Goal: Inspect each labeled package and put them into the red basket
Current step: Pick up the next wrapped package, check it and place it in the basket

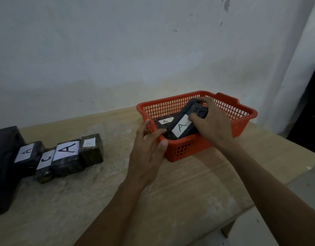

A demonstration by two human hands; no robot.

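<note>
Hands: right hand [213, 119] inside the red basket [241, 119], fingers and thumb curled round the upper end of a dark package [186, 121] with a white label marked A; package tilted, lower end down among the contents, upper end raised toward the far wall. Left hand [147, 150] at the near left corner of the basket, thumb hooked over the rim, fingers along the outer wall, steadying it.

Basket contents: second dark package [163, 122] with a small A label, lying flat, partly under the tilted one.

Surface [117, 183]: pale wood, basket at right. Four wrapped packages in a row at left, well apart from the basket: one marked A [28, 153], one marked C [45, 161], one with a large A [67, 152], one with a faint label [91, 148], marking illegible. Large black object [4, 166] at far left edge.

Step in hand, as judged: setting down a checked package. Next move: lay it flat, release, reach left for the nearest package, read its label.
</note>
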